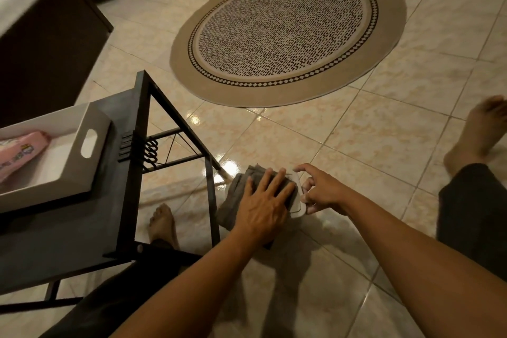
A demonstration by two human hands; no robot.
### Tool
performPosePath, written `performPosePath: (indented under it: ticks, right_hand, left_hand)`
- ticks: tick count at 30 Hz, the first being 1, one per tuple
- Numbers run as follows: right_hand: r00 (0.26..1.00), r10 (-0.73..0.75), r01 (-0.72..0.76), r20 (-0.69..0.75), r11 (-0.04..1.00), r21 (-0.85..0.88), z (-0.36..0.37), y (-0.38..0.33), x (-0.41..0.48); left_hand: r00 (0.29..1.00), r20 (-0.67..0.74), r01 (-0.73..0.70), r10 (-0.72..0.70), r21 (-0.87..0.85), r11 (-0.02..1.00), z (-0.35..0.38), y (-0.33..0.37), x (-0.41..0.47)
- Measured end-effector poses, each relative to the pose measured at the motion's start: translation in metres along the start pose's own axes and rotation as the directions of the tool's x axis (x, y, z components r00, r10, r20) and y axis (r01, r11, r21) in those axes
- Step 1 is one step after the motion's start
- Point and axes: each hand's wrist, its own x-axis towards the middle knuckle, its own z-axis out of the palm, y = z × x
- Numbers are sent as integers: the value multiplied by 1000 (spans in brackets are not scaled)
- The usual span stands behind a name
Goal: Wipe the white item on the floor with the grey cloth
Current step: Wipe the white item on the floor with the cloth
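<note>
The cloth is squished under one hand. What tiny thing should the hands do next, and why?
Probably slide the left hand and cloth rightward over the white item. The cloth covers most of it, but its right edge still shows, and the right hand steadies that edge with its fingers.

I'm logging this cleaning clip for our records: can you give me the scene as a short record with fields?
setting: tiled floor, round patterned rug, dark metal table at left
white item: flat on the floor, mostly covered by the cloth
grey cloth: folded, lying over the white item
left hand: palm flat, pressing the cloth down
right hand: fingers steadying the item's edge
on table: white tray holding a pink packet
task stage: wiping under way
</note>
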Motion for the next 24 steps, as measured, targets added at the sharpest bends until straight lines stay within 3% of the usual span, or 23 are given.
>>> performPosePath:
  ticks: [5, 10, 14, 16, 18, 21, 24]
  right_hand:
    - [1000, -4, 4, 12, 1000, 6, 0, -1, 1]
    - [1000, -14, 14, 11, 999, 43, -1, 1, -1]
    - [999, -15, 13, 36, 999, 53, -2, 1, 0]
    - [999, -16, 14, 45, 998, 55, -3, 1, 1]
    - [999, -26, 23, 48, 997, 69, -2, 1, 1]
    - [999, -25, 23, 35, 997, 70, -2, 3, 1]
    - [999, -19, 16, 34, 996, 91, -2, 2, 1]
  left_hand:
    - [997, -10, -74, 75, 26, 997, 10, -7, -13]
    - [996, -10, 94, -94, 16, 995, 7, -16, 15]
    - [999, 40, -11, 16, -120, 993, 16, 2, -5]
    - [1000, 12, -2, 4, -136, 991, 19, 5, -3]
    - [990, -56, 121, -133, -183, 976, 18, 0, 7]
    - [907, -46, 382, -419, -329, 864, 22, -14, 10]
    - [884, -36, 420, -465, -371, 828, 30, -1, -9]
